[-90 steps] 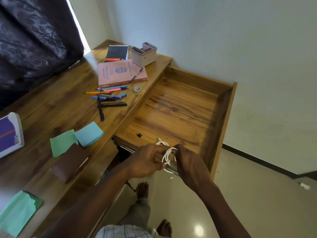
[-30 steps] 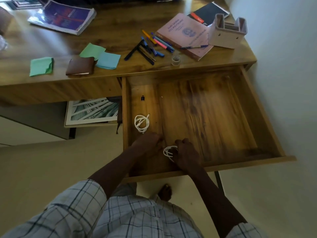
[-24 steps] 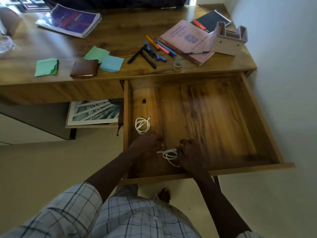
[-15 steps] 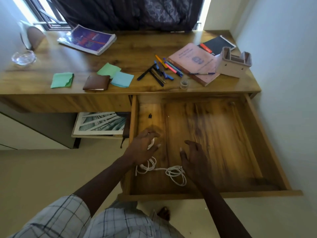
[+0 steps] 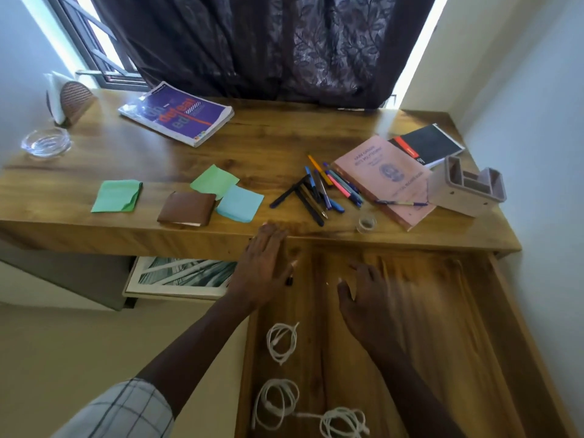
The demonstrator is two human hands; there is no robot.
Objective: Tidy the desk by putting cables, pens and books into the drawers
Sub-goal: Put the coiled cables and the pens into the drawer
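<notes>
The cables (image 5: 281,341) lie coiled in the drawer's (image 5: 442,311) near-left part. The pens (image 5: 319,194) lie loose on the worktop (image 5: 268,143) just beyond the drawer. My left hand (image 5: 264,267) and right hand (image 5: 363,298) hover above the drawer, fingers spread, empty. Risk: a hasty grab may roll pens off the worktop edge.

three books (image 5: 175,113), three paper notes (image 5: 241,203), two cables (image 5: 282,341), one wallet (image 5: 186,208)
</notes>
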